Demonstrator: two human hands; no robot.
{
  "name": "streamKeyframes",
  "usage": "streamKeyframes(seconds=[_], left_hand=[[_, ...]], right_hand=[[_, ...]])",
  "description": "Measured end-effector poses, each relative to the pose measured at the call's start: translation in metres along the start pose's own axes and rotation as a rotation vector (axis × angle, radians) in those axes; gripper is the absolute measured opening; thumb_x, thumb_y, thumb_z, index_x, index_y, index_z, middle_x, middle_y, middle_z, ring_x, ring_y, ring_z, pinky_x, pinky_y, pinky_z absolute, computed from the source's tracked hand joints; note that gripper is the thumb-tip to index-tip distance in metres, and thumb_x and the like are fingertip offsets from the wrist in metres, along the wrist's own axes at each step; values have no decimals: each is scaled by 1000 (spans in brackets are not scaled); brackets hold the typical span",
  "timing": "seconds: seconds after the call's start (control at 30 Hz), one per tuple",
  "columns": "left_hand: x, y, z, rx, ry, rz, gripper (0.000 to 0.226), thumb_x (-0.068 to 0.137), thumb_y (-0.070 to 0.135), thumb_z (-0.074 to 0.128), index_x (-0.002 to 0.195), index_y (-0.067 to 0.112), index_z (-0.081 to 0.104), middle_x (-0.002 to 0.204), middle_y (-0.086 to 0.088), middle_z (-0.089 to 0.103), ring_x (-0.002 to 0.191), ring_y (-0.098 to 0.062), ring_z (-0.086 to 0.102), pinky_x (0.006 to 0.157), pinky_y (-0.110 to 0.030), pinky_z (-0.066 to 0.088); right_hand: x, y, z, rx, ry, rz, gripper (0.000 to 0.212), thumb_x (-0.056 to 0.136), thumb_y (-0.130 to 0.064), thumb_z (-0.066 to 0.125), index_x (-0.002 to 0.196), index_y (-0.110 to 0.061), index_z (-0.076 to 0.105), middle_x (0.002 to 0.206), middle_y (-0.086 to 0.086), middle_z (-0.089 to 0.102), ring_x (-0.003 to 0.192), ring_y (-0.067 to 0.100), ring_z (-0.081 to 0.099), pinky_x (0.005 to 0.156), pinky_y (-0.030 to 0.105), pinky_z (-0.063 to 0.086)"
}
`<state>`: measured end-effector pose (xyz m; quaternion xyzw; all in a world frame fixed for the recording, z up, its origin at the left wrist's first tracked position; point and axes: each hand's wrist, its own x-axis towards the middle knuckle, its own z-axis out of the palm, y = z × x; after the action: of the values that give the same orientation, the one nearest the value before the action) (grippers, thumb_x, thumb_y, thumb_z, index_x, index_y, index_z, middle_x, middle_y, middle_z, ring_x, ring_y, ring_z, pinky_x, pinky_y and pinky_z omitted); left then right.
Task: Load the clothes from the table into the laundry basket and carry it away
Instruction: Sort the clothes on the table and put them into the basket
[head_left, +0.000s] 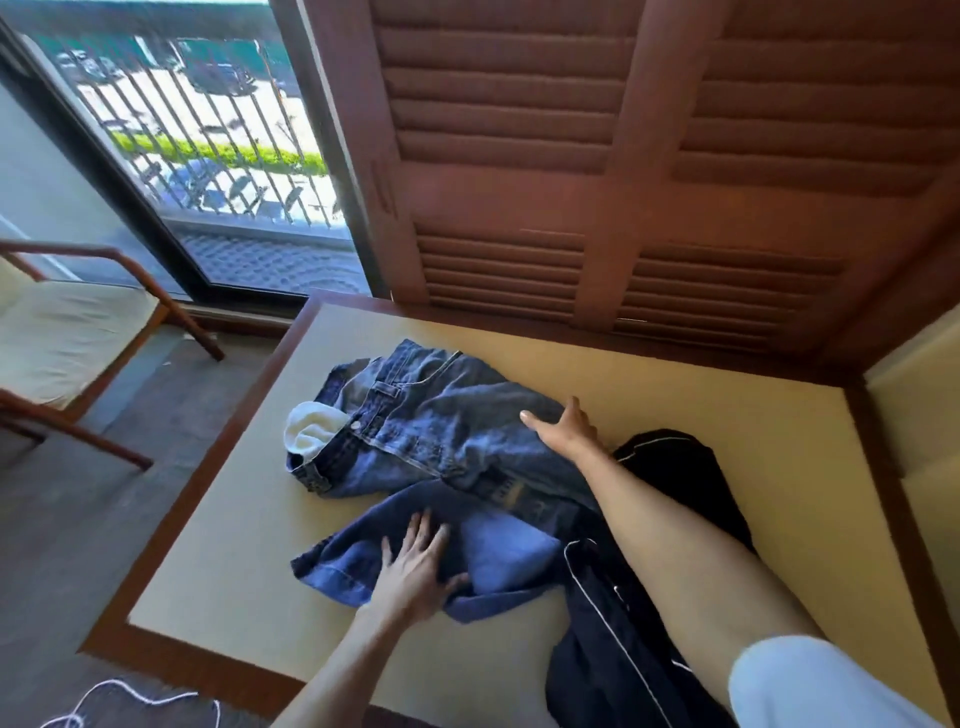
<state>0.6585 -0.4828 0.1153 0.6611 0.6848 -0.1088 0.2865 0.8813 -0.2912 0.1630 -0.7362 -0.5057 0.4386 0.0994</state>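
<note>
Blue jeans lie crumpled on the cream table, with a white pocket lining turned out at the waistband. A dark navy garment with white piping lies to their right and reaches the table's near edge. My left hand rests flat, fingers spread, on the lower jeans leg. My right hand lies open on the far side of the jeans, its forearm crossing the dark garment. No laundry basket is in view.
The table has a brown wooden border and stands against brown louvred shutters. A wooden armchair with a cream cushion stands at the left by a glass balcony door. A white cord lies on the floor.
</note>
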Motion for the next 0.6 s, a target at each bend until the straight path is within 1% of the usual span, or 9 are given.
streamKeyframes(seconds=[0.07, 0.17, 0.23, 0.33, 0.4, 0.43, 0.5, 0.57, 0.6], left_hand=[[8, -8, -6, -31, -14, 53, 86, 94, 63, 46, 162, 24, 11, 169, -4, -11, 155, -20, -14, 122, -58, -3], [16, -26, -6, -87, 99, 117, 71, 90, 56, 53, 154, 29, 34, 169, 2, 11, 157, -20, 4, 124, -57, 9], [14, -36, -5, -130, 185, 132, 81, 80, 69, 56, 149, 30, 39, 166, 5, 20, 156, -19, 11, 124, -54, 11], [6, -34, -6, -95, 13, 191, 141, 53, 103, 43, 161, 19, 9, 164, 2, -13, 153, -23, -21, 118, -56, -17], [1, -33, -4, 33, -115, 253, 156, 46, 104, 45, 160, 12, -8, 159, -7, -28, 147, -30, -35, 115, -62, -19], [0, -35, 1, 110, -79, 305, 152, 51, 100, 50, 160, 10, -7, 161, -15, -27, 147, -34, -34, 115, -69, -12], [3, -42, 11, 248, -6, 363, 140, 58, 90, 50, 159, 5, 6, 163, -27, -11, 150, -45, -21, 111, -79, 5], [3, -45, 12, 296, -87, 355, 130, 57, 81, 51, 158, 5, 17, 164, -29, -2, 150, -51, -6, 108, -81, 9], [2, -45, 10, 320, -75, 378, 120, 58, 74, 58, 154, 7, 32, 162, -30, 15, 149, -52, 12, 105, -81, 21]], right_hand=[[9, -6, 15, -107, -46, 72, 118, 72, -67, 74, 158, -15, 12, 161, 12, 29, 144, 35, 35, 117, 46, 33], [13, -10, 40, -155, -18, 47, 107, 81, -37, 79, 159, -13, 10, 161, 14, 29, 143, 35, 37, 117, 42, 34], [8, -4, 50, -83, -10, 50, 97, 85, -25, 77, 158, -13, 16, 159, 14, 34, 141, 34, 41, 115, 38, 36], [-1, 16, 61, 32, 54, 46, 62, 83, -13, 74, 140, -5, 49, 138, 17, 58, 126, 35, 56, 102, 34, 44], [-8, 28, 68, 171, 108, 86, 45, 81, -7, 73, 124, -5, 60, 123, 15, 67, 113, 34, 63, 94, 35, 49], [-11, 32, 70, 279, 126, 128, 44, 80, -6, 74, 122, -5, 62, 120, 13, 68, 109, 33, 65, 95, 37, 52], [-16, 39, 74, 421, 168, 184, 50, 78, -9, 78, 125, -6, 60, 126, 16, 66, 110, 33, 65, 99, 43, 52], [-26, 38, 73, 377, 232, 113, 55, 83, -15, 77, 132, -5, 53, 131, 17, 61, 118, 34, 60, 102, 41, 48], [-35, 35, 72, 338, 270, 43, 53, 86, -19, 76, 131, -4, 51, 130, 18, 60, 119, 35, 58, 101, 39, 46]])
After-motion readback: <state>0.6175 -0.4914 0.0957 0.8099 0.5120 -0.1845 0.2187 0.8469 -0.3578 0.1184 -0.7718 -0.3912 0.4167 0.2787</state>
